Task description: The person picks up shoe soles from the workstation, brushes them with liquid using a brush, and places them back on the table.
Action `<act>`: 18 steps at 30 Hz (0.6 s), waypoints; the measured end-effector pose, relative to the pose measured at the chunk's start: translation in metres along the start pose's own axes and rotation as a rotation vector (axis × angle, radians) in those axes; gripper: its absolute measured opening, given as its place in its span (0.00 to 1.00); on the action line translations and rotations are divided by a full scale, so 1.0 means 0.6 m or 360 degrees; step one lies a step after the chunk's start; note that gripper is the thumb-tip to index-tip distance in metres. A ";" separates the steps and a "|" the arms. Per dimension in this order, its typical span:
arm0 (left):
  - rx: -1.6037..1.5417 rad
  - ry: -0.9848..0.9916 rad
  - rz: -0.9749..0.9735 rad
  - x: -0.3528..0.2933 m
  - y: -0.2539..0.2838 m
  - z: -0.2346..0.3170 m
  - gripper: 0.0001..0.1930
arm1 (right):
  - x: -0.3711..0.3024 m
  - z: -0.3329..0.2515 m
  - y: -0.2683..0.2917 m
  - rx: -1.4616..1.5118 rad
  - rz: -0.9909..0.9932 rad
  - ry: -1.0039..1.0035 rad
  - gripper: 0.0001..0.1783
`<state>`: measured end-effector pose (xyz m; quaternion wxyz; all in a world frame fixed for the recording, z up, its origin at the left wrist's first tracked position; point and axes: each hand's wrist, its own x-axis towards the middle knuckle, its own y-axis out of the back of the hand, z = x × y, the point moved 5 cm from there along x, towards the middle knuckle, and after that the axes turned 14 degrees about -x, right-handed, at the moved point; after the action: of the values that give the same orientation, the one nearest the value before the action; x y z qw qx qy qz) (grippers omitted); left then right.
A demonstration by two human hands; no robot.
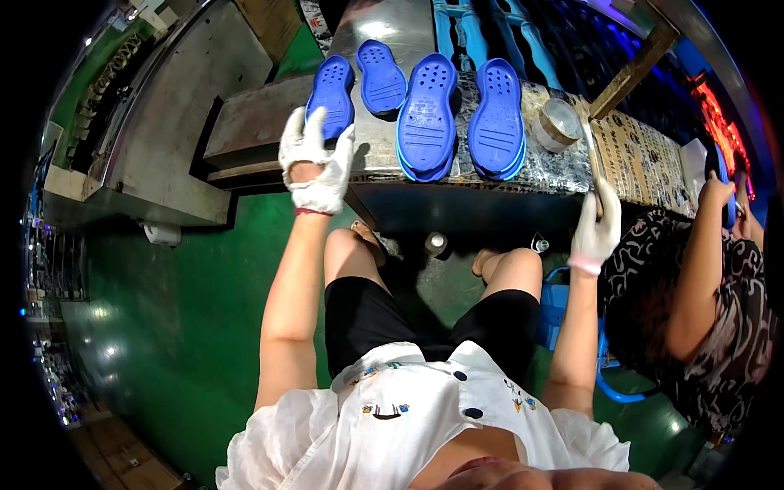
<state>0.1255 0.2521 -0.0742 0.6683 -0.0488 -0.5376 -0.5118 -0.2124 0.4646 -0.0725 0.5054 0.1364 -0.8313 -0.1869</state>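
My left hand (320,175), in a white glove with bare patches, is open. Its spread fingers lie at the heel of the leftmost blue shoe sole (333,90); whether they press on it I cannot tell. Beside that sole is a smaller-looking blue sole (380,77). Further right, a sole (426,114) rests on another one beneath it, and a similar sole (497,114) also has a second layer showing under its heel. My gloved right hand (597,229) is closed around the handle of a slim brush (595,155), pointing away from me beside a round tub (559,125).
Light-blue shoe-shaped pieces (462,37) lie beyond the workbench (384,159). A wooden post (633,73) slants at the right. A co-worker in a patterned top (719,327) sits close on my right, holding a blue sole. A metal cabinet (180,98) stands left.
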 end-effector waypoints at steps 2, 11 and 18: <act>0.0124 0.0323 -0.0264 -0.004 0.000 -0.047 0.33 | 0.024 0.001 -0.028 0.0042 -0.0096 -0.0026 0.15; -0.0617 0.1278 -0.0647 0.019 -0.037 -0.135 0.30 | 0.062 0.049 -0.101 -0.0136 -0.0174 0.0173 0.15; -0.0764 0.1312 -0.0392 -0.007 -0.033 -0.152 0.24 | 0.048 0.050 -0.113 -0.0155 -0.0262 0.0145 0.21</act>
<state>0.1724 0.1893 -0.1252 0.7299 0.0692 -0.0970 -0.6731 -0.2494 0.3975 -0.0928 0.5318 0.1880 -0.7833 -0.2615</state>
